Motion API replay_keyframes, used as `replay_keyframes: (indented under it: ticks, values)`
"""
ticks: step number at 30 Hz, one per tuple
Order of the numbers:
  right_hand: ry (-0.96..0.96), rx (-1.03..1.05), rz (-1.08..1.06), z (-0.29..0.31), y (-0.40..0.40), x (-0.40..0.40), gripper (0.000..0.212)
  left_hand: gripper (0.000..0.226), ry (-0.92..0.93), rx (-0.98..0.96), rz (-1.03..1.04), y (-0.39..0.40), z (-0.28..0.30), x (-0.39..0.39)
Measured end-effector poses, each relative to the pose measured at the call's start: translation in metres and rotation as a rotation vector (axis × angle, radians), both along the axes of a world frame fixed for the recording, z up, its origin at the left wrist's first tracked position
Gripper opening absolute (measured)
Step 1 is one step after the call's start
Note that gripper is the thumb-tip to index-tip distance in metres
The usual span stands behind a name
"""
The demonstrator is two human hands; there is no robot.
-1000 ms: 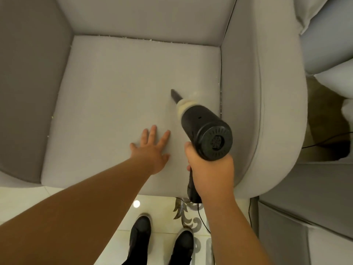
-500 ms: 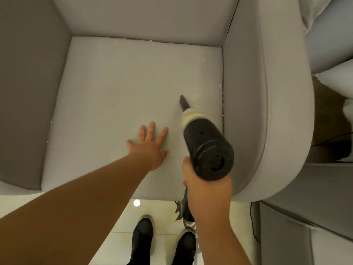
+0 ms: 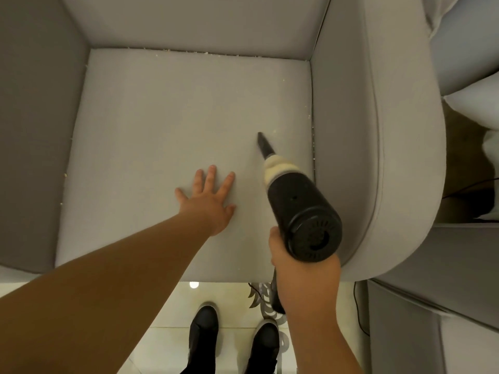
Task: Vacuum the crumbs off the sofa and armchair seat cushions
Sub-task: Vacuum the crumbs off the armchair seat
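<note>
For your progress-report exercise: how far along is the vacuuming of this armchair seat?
Done: the seat cushion centre looks clean. In hand: the right hand aims the vacuum nozzle at specks near the right seam; the left hand lies flat. Left: crumbs along back and side seams.

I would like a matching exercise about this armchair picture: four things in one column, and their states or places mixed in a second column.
Things:
1. left hand
2. right hand
3. vacuum nozzle
4. crumbs

States or places:
A. grips the vacuum handle
B. lie along the seams of the seat cushion
C. lies flat on the cushion, fingers spread
D. points at the cushion near the right armrest

Pairs: 1-C, 2-A, 3-D, 4-B
</note>
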State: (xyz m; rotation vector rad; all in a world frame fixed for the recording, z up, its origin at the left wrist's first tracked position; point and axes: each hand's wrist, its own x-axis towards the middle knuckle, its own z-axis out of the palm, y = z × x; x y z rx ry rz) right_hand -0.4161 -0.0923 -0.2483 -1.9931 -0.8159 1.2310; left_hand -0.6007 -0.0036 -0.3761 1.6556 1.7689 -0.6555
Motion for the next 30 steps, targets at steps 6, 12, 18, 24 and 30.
replay_keyframes:
  ticks: [6,12,18,24,30]
  values:
    - [-0.010,-0.004,-0.127,0.002,0.035,-0.003,0.034,0.075,-0.007,0.005,0.017,0.007,0.001,-0.001]
    - [0.033,0.002,-0.082,0.003,0.090,-0.010,0.036,0.089,-0.024,-0.035,0.027,0.015,-0.001,-0.001]
    - [0.141,0.076,-0.167,-0.005,0.146,-0.023,0.030,0.094,-0.003,-0.037,0.030,0.011,-0.006,0.001]
    - [0.229,0.062,-0.175,-0.014,0.156,-0.025,0.014,0.093,-0.007,-0.044,0.030,0.011,-0.009,0.001]
    - [0.243,0.096,-0.105,-0.017,0.197,-0.041,0.027,0.095,-0.033,-0.038,0.037,0.015,-0.011,0.000]
